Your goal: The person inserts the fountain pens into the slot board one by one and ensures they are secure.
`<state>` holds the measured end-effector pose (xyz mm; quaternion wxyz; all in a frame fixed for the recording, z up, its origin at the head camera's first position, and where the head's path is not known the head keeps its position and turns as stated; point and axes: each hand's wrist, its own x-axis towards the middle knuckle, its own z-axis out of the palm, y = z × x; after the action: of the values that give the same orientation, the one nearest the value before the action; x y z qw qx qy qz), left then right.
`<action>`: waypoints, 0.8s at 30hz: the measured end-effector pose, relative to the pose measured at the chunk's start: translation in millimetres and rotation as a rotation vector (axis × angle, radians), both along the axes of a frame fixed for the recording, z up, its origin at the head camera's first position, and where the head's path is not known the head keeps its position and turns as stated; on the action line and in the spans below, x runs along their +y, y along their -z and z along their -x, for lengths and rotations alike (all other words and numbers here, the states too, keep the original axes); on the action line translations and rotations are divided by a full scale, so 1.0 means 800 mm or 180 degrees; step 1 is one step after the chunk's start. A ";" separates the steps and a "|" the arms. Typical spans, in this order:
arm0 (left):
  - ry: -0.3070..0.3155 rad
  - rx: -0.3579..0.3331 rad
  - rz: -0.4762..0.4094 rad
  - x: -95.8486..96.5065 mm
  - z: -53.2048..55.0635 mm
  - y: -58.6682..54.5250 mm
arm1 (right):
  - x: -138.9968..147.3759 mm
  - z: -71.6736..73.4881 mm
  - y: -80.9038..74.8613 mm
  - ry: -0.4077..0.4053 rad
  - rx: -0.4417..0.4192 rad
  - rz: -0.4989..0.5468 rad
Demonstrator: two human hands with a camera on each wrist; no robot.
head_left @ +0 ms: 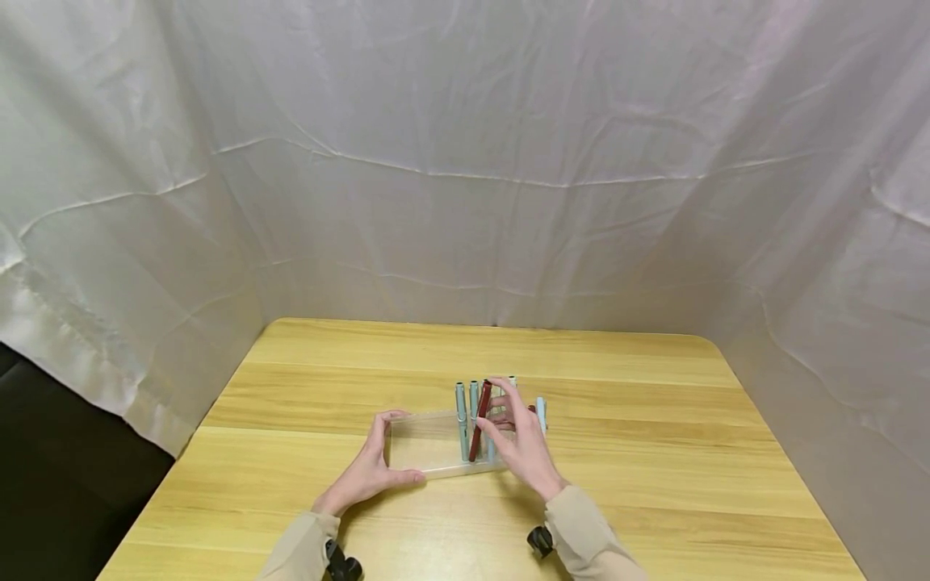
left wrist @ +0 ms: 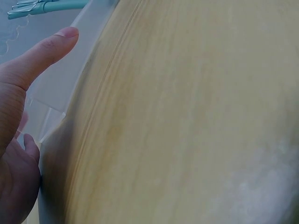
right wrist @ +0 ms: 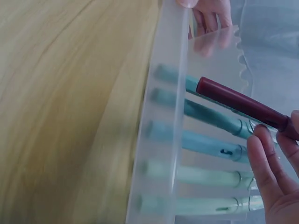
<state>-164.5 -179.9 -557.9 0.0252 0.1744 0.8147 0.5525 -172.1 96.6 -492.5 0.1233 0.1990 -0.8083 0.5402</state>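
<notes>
A clear plastic pen tray [head_left: 425, 442] with a scalloped edge stands on the table. My left hand [head_left: 370, 464] grips its left end, thumb along the front wall and fingers at the back. Between the thumb and fingers of my right hand [head_left: 525, 448] is a dark red pen [right wrist: 238, 102], tilted above the tray. Beneath it lie teal pens [right wrist: 210, 116], a light blue pen [right wrist: 210, 144] and pale green pens [right wrist: 210, 176], side by side across the tray. The tray's right part is mostly hidden behind my right hand in the head view.
Just right of my right hand lies another light blue pen [head_left: 541, 411], with a dark red tip [head_left: 532, 409] beside it. The wooden table [head_left: 654, 452] extends around the tray. Pale curtains [head_left: 494, 242] hang behind and at both sides.
</notes>
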 end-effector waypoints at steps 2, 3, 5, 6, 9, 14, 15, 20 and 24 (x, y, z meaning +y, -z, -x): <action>-0.0017 -0.0016 0.0009 0.000 0.000 0.000 | -0.003 0.002 0.002 -0.0012 0.0041 -0.0002; -0.0023 -0.0018 0.0011 0.000 0.000 0.000 | -0.005 0.002 0.003 -0.0017 0.0047 0.0000; -0.0036 -0.0017 0.0017 0.000 0.000 0.000 | -0.008 0.003 0.004 -0.0007 0.0053 -0.0017; -0.0040 -0.0011 0.0016 0.001 0.000 0.000 | -0.009 0.003 0.004 -0.0001 0.0053 -0.0032; -0.0047 0.0020 0.0011 0.001 0.000 0.000 | -0.013 0.002 0.003 -0.0004 0.0050 -0.0068; -0.0055 0.0051 0.0028 0.001 0.000 0.001 | -0.021 0.002 0.002 -0.0069 0.0072 -0.0121; -0.0051 0.0056 0.0027 0.001 0.000 0.001 | -0.022 0.002 0.002 -0.0088 0.0089 -0.0133; -0.0037 0.0043 0.0018 0.000 0.000 0.001 | -0.028 0.004 0.003 -0.0172 0.0235 -0.0236; -0.0040 0.0031 0.0019 0.000 -0.001 0.000 | -0.033 0.007 0.006 -0.0212 0.0395 -0.0352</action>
<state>-164.1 -180.1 -558.1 0.0182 0.1718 0.8175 0.5493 -177.3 70.5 -497.3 0.1440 0.2653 -0.8206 0.4852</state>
